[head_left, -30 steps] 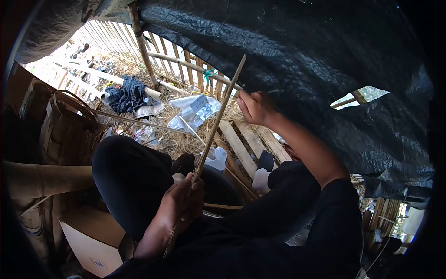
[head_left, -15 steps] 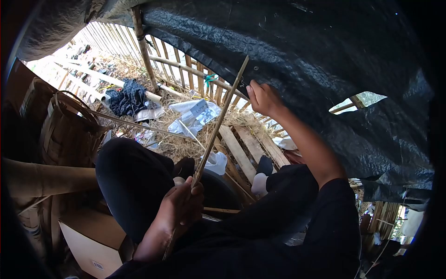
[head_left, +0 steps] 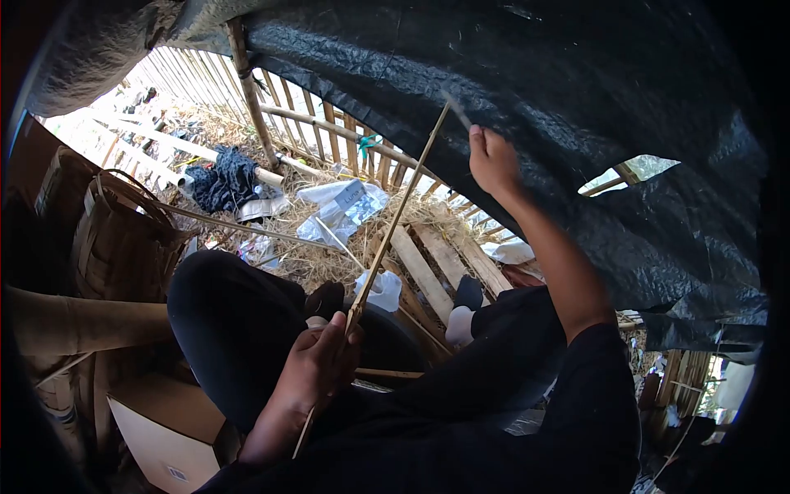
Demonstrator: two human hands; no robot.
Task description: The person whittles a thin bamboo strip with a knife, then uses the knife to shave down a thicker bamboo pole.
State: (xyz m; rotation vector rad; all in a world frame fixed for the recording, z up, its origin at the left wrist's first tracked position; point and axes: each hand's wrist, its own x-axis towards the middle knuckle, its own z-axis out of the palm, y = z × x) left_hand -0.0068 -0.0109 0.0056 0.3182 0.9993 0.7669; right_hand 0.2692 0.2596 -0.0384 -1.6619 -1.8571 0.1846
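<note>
left hand (head_left: pixel 317 366) gripping a long bamboo strip (head_left: pixel 395 218) over the lap, right hand (head_left: pixel 494 160) raised against the black tarp (head_left: pixel 592 90), clenched on a thin sliver (head_left: pixel 457 111) (blurred)

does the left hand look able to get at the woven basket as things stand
Probably not freely: the left hand is closed round the bamboo strip, and the bent knee sits between it and the woven basket.
</note>
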